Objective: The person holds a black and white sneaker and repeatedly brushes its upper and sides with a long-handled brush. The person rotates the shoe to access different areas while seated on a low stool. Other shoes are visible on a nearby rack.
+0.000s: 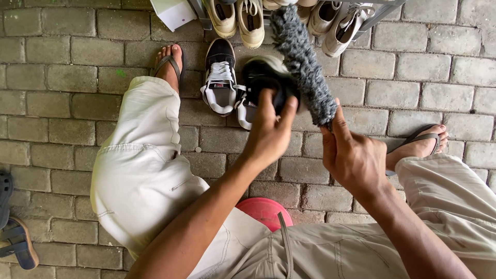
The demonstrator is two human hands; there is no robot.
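Left hand holds a black-and-white sneaker; right hand a shaggy grey duster.

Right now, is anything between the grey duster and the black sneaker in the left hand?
Nothing visible. The left hand grips the black sneaker, and the fuzzy grey duster, held by the right hand, already lies against the sneaker's right side. The other black-and-white sneaker sits clear, on the paving to the left.
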